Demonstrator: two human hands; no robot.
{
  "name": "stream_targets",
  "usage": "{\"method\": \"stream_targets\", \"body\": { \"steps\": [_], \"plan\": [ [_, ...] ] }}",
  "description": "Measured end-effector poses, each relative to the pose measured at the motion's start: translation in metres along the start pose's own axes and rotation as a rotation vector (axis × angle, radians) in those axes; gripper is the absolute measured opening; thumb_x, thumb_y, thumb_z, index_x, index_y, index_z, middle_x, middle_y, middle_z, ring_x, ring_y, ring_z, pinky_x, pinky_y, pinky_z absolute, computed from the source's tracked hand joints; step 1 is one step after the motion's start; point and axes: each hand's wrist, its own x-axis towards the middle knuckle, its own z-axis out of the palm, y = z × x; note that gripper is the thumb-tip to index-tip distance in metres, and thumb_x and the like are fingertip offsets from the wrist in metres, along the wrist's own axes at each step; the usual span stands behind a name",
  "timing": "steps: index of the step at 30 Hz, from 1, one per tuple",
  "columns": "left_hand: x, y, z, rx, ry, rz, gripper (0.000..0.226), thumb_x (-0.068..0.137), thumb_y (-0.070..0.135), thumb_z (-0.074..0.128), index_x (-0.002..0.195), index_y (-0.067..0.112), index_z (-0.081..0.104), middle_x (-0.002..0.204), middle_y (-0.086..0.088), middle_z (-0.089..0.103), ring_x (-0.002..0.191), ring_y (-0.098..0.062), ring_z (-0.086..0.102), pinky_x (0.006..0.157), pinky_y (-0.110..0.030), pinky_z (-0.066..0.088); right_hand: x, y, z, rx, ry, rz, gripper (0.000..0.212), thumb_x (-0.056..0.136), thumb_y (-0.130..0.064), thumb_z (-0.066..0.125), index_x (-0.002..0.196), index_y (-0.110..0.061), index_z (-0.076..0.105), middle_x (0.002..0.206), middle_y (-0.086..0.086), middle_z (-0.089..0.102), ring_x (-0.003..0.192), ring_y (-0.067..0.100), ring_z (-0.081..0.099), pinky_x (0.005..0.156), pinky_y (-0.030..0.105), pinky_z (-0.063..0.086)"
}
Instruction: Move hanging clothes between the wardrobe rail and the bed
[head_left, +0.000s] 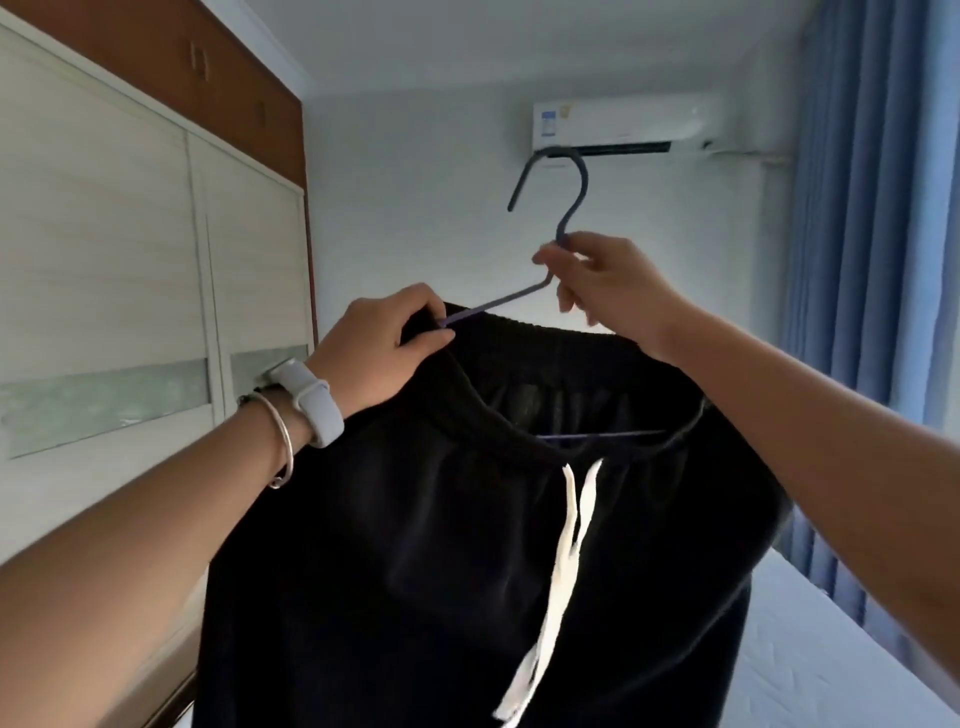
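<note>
While right hand pinches hanger, left hand grips trousers, possibly shorts

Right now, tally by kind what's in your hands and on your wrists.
Hangers: 1, the hanger, pinched at its neck by the right hand.
Garments: 1, the black garment with a white drawstring, gripped at the waistband by the left hand.
Wrist items: 2, a white watch and a metal bangle, both on the left wrist.
Total: 4.
</note>
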Motion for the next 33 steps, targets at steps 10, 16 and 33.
{"method": "stream_targets", "body": {
  "steps": [10, 16, 33],
  "plan": [
    [-0.002, 0.002, 0.000, 0.359, -0.032, 0.477, 0.058, 0.083, 0.069, 0.026, 0.107, 0.027, 0.057, 0.132, -0.002, 0.051, 0.127, -0.025, 0.037, 0.096, -0.051, 0.039, 0.007, -0.029, -0.018, -0.079, 0.185, -0.093, 0.022, 0.091, -0.038, 0.051, 0.090, -0.020, 0.064, 0.057, -0.004, 0.054, 0.052, 0.006, 0.044, 0.054, 0.023, 0.036],
    [-0.008, -0.016, 0.008, 0.133, 0.050, 0.276, 0.066, 0.067, 0.072, 0.045, 0.073, 0.008, 0.058, 0.119, -0.007, 0.041, 0.101, -0.030, 0.055, 0.087, -0.039, 0.046, -0.005, -0.027, -0.030, -0.211, 0.204, -0.063, 0.028, 0.090, -0.043, 0.048, 0.080, -0.022, 0.063, 0.060, -0.010, 0.050, 0.055, 0.004, 0.043, 0.052, 0.023, 0.033],
    [0.025, 0.023, 0.020, -0.266, -0.203, 0.183, 0.052, 0.079, 0.064, 0.034, 0.093, 0.018, 0.054, 0.082, 0.005, 0.068, 0.058, 0.001, 0.056, 0.066, -0.019, 0.043, -0.033, -0.041, -0.044, -0.307, 0.082, 0.008, 0.033, 0.092, -0.040, 0.048, 0.072, -0.018, 0.063, 0.057, -0.002, 0.053, 0.053, 0.010, 0.045, 0.058, 0.023, 0.038]
  ]
}}
